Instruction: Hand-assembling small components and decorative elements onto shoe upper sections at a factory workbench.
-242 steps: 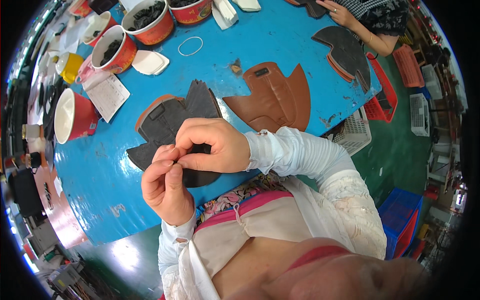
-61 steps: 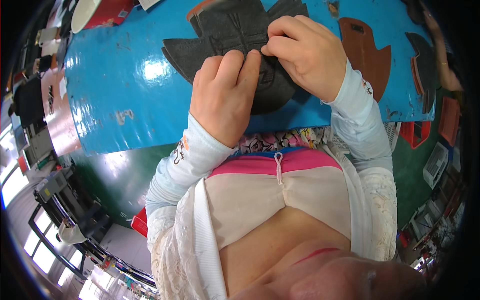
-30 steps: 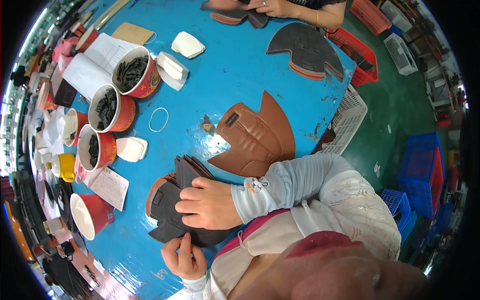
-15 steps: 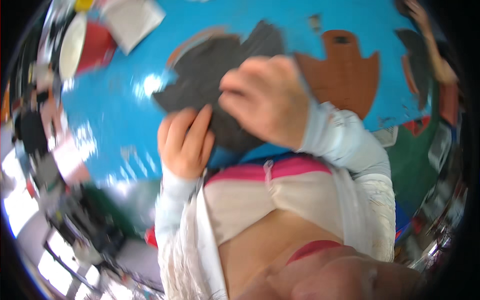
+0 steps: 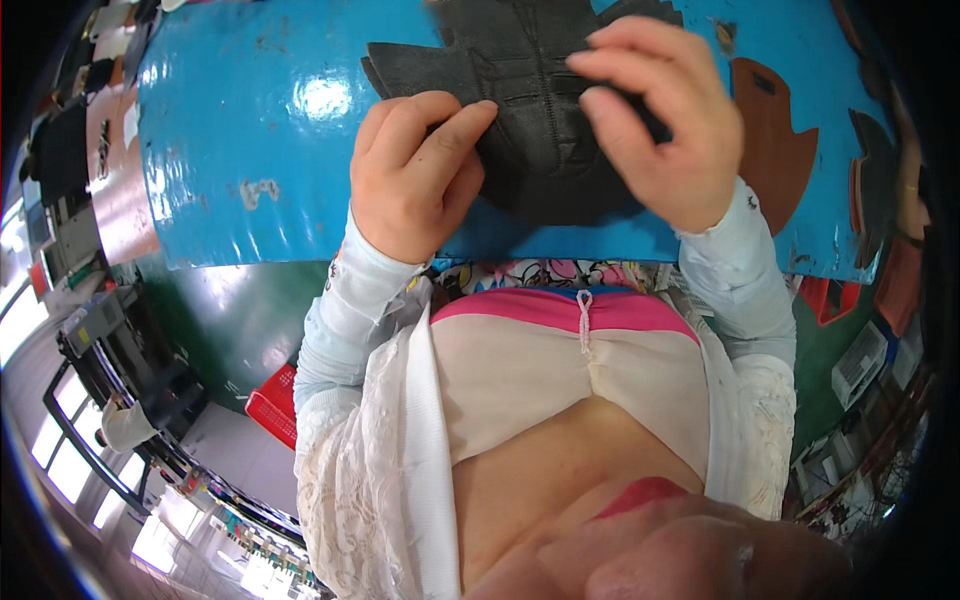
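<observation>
A black leather-like cut piece (image 5: 545,165) with jagged edges, slots and a stitched seam down its middle lies on the blue table in front of me. My left hand (image 5: 415,170) is closed at its left part, fingers curled, with the index fingertip on the black surface. Over its right side hovers my right hand (image 5: 670,125), thumb and fingers apart, with nothing seen between them. A layered pointed flap of the piece sticks out beyond my left hand. The far edge of the piece runs out of the picture.
A brown cut piece (image 5: 770,140) with a small slot lies right of my right hand. More dark and brown pieces (image 5: 872,180) are at the table's right end, near another person's arm (image 5: 910,185). The blue table (image 5: 240,225) ends close to my body. A red basket (image 5: 275,405) stands below, left.
My right hand has moved right, its fingers now spread. The view has shifted, so the red bowl and the pale sheet at the far left are out of sight. My left hand stays at the piece.
</observation>
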The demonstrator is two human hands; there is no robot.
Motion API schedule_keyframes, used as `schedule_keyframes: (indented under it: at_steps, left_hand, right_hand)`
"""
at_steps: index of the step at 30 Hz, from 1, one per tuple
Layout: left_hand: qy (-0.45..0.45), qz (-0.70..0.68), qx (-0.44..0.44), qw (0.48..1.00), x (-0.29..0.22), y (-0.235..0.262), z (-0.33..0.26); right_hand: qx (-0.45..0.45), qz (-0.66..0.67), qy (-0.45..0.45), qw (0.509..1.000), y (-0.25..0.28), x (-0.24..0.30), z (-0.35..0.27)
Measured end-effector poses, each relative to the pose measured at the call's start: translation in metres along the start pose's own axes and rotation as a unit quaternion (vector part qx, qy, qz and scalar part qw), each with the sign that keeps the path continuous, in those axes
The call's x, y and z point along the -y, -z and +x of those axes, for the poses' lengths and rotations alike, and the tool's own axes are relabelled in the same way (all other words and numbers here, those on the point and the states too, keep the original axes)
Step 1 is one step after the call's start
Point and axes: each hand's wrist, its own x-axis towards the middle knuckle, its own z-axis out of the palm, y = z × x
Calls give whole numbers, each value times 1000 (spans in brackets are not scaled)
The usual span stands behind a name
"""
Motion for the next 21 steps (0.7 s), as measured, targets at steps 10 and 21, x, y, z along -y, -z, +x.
schedule_keyframes:
  at_steps: [10,21]
  left_hand:
    - [24,-69,-73,995,-2,5,4]
    - [-17,63,-11,998,-13,-12,9]
  right_hand:
    - [-116,152,-99,977,20,11,35]
    - [151,-105,83,980,9,-4,17]
